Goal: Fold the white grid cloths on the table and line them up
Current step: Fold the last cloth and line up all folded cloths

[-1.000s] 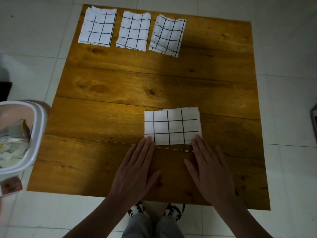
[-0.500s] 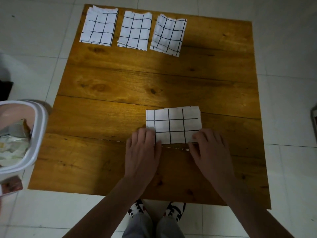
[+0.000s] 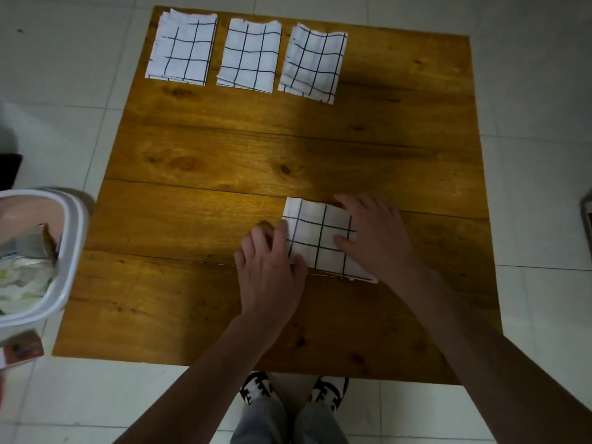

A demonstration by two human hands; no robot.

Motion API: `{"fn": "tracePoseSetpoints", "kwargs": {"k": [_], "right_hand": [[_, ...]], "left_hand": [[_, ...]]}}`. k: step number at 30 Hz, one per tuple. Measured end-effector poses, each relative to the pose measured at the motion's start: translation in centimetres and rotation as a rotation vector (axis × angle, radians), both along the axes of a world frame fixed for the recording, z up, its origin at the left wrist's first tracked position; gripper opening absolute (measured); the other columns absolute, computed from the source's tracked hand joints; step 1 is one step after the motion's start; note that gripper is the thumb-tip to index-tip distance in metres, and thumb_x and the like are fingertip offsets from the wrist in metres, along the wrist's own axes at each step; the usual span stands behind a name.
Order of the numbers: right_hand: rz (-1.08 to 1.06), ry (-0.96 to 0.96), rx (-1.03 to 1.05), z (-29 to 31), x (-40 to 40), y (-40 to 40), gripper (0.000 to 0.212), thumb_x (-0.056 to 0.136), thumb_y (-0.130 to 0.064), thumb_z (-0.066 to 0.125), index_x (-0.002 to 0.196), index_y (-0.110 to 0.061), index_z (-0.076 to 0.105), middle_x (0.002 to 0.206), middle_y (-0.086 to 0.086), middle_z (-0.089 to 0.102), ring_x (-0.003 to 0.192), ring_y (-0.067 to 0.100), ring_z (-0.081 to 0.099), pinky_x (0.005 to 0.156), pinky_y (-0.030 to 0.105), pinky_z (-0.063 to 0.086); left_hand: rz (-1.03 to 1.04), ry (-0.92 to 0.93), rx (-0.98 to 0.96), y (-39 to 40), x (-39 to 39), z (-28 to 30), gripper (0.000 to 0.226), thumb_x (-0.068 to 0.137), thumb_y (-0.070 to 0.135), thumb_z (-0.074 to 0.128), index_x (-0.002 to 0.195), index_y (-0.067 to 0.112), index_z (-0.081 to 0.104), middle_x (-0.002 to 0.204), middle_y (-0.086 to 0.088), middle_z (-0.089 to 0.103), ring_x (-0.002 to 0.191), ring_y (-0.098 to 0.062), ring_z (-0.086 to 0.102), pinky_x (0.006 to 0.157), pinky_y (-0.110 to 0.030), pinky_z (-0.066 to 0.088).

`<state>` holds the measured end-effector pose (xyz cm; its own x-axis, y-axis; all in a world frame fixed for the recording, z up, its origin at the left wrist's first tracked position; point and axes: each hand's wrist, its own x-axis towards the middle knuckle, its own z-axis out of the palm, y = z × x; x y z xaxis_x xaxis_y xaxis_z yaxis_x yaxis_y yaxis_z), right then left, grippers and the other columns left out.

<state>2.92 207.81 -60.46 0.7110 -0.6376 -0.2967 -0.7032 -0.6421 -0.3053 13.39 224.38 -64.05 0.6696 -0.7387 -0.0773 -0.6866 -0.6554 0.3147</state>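
Note:
A folded white grid cloth (image 3: 320, 238) lies on the wooden table (image 3: 224, 149), right of centre near the front and slightly skewed. My left hand (image 3: 269, 270) is at its left edge with fingers curled and the thumb on top, pinching that edge. My right hand (image 3: 374, 238) lies palm down over the cloth's right side, fingers reaching to its far right corner and thumb resting on the fabric. Three folded grid cloths sit in a row along the far edge: left (image 3: 182, 49), middle (image 3: 250, 56), right (image 3: 314, 64).
A white plastic bin (image 3: 69, 251) holding wrappers stands on the floor by the table's left side. A small red-brown packet (image 3: 22, 349) lies below it. My shoes (image 3: 294, 389) show at the table's near edge. White floor tiles surround the table.
Both hands left the cloth's near edge. The left went to its left edge and curled on it; the right slid onto its right side. The cloth turned slightly.

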Motion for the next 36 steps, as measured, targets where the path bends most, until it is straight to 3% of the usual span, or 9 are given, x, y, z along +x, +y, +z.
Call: {"fn": "tracePoseSetpoints", "kwargs": {"k": [8,12,17,19,22,25,28,31,36], "right_hand": [[-0.116,0.066,0.067,0.2,-0.3,0.8,0.052,0.089,-0.041,0.073,0.132,-0.02,0.054,0.135,0.006,0.053,0.124,0.028,0.044,0.096,0.042,0.04],[-0.15,0.036,0.101,0.8,-0.9,1.1,0.046,0.088,-0.037,0.074,0.126,-0.022,0.054,0.12,-0.001,0.061,0.118,0.026,0.048,0.083,0.036,0.03],[-0.106,0.126,0.158,1.7,-1.7,1.7,0.028,0.096,-0.044,0.061,0.114,-0.023,0.064,0.115,-0.001,0.059,0.124,0.029,0.043,0.097,0.041,0.032],[-0.099,0.064,0.241,2.3,-2.2,2.1,0.03,0.098,-0.046,0.06,0.119,-0.024,0.065,0.118,-0.005,0.062,0.124,0.027,0.047,0.107,0.047,0.037],[-0.204,-0.157,0.505,3.8,-3.1,2.7,0.015,0.099,-0.036,0.066,0.11,-0.026,0.067,0.102,-0.009,0.072,0.095,0.015,0.069,0.086,0.05,0.058],[-0.316,-0.25,0.611,6.7,-3.8,3.7,0.017,0.101,-0.03,0.066,0.118,-0.025,0.068,0.104,-0.01,0.073,0.091,0.006,0.071,0.08,0.041,0.063],[-0.4,-0.329,0.646,10.3,-4.6,4.7,0.025,0.1,-0.03,0.067,0.124,-0.032,0.062,0.104,-0.021,0.066,0.09,-0.005,0.067,0.069,0.017,0.058],[-0.479,-0.402,0.682,14.2,-5.5,5.3,0.022,0.098,-0.025,0.07,0.114,-0.037,0.06,0.097,-0.024,0.066,0.082,-0.015,0.067,0.061,0.008,0.052],[-0.551,-0.496,0.736,21.1,-7.2,6.1,0.027,0.096,-0.019,0.071,0.114,-0.034,0.058,0.098,-0.02,0.067,0.079,-0.018,0.066,0.057,0.008,0.051]], "left_hand": [[0.144,0.065,-0.004,-0.3,-0.7,0.3,0.069,0.091,0.04,0.069,0.148,0.01,0.044,0.126,-0.01,0.051,0.115,-0.027,0.049,0.095,-0.043,0.045],[0.188,0.069,0.023,0.0,-1.0,0.6,0.06,0.092,0.046,0.068,0.136,0.011,0.046,0.123,-0.009,0.05,0.114,-0.026,0.05,0.096,-0.042,0.046],[0.224,0.137,0.059,0.2,-1.1,1.7,0.051,0.095,0.049,0.065,0.129,0.016,0.044,0.123,-0.005,0.047,0.118,-0.024,0.047,0.099,-0.039,0.041],[0.233,0.185,0.073,0.3,-1.0,2.2,0.049,0.096,0.05,0.064,0.127,0.018,0.044,0.125,-0.004,0.045,0.12,-0.023,0.045,0.1,-0.037,0.039],[0.289,0.301,0.088,0.5,-1.0,3.9,0.06,0.095,0.052,0.066,0.138,0.017,0.044,0.137,-0.007,0.042,0.131,-0.026,0.039,0.109,-0.041,0.036],[0.409,0.544,0.021,0.9,-1.2,6.3,0.071,0.093,0.048,0.072,0.149,0.017,0.042,0.147,-0.008,0.038,0.14,-0.029,0.034,0.115,-0.051,0.036],[0.482,0.949,-0.191,0.9,-1.6,10.4,0.039,0.099,0.039,0.067,0.132,0.02,0.06,0.132,-0.003,0.06,0.117,-0.015,0.056,0.091,-0.033,0.05],[0.454,1.133,-0.38,0.7,-2.2,16.2,0.015,0.104,0.027,0.06,0.102,0.017,0.07,0.087,0.01,0.073,0.08,0.0,0.065,0.065,-0.013,0.05],[0.437,1.266,-0.514,0.4,-3.2,23.9,0.013,0.099,0.025,0.069,0.094,0.018,0.079,0.083,-0.007,0.067,0.077,-0.016,0.06,0.072,-0.023,0.056]]}}
